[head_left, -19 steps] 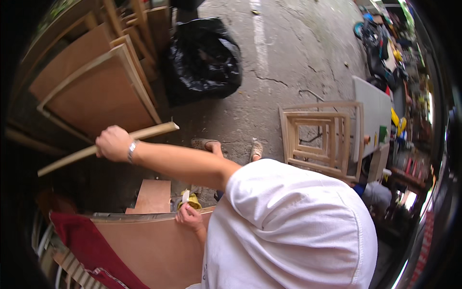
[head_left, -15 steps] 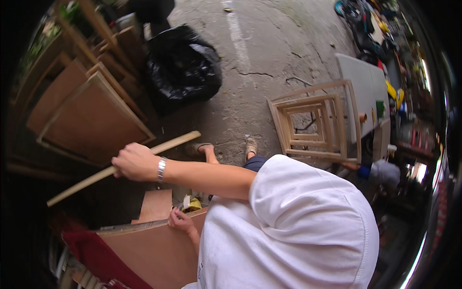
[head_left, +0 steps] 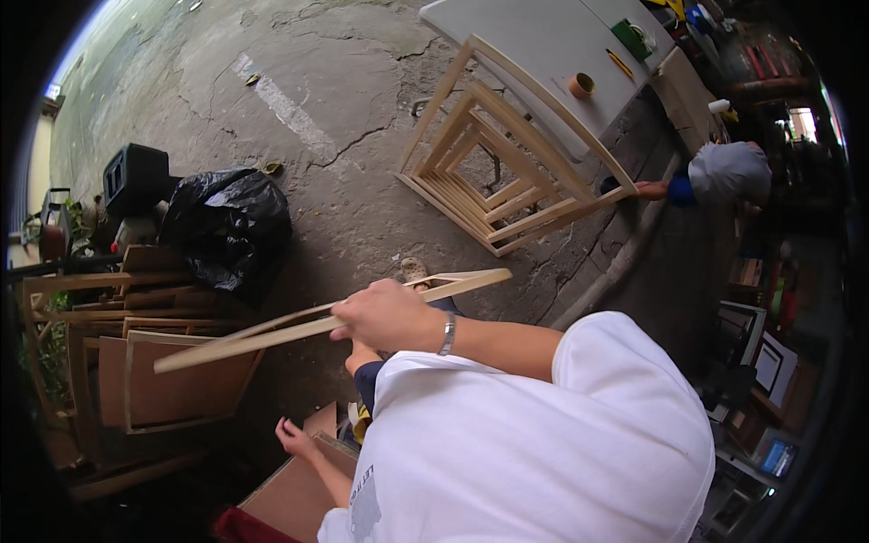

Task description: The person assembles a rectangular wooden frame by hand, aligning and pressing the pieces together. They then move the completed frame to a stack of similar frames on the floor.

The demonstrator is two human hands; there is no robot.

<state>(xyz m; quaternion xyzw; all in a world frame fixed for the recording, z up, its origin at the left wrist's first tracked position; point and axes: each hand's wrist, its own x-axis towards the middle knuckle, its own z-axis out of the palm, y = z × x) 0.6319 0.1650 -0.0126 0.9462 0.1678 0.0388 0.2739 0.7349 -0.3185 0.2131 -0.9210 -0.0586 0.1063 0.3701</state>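
My right hand (head_left: 389,317), with a metal watch on the wrist, is closed around a long, thin frame of light wood (head_left: 299,328). The frame hangs level over the concrete floor, reaching from the stacked boards on the left to above my sandalled foot (head_left: 415,270). Lower left, my left hand (head_left: 294,439) rests with its fingers on the edge of a brown hardboard panel (head_left: 290,493) that stands beside my legs. My white shirt fills the lower middle of the view.
Several nested light wooden frames (head_left: 507,181) lean on a white tabletop (head_left: 543,54) that carries a tape roll (head_left: 582,86). A black plastic bag (head_left: 226,231) and a black box (head_left: 136,176) sit at left. Framed brown boards (head_left: 172,385) lean at left. A crouching person in grey (head_left: 729,172) is at right.
My right hand has carried the wooden frame up and to the right, away from the leaning boards. The view has swung, and my left hand stays at the brown panel.
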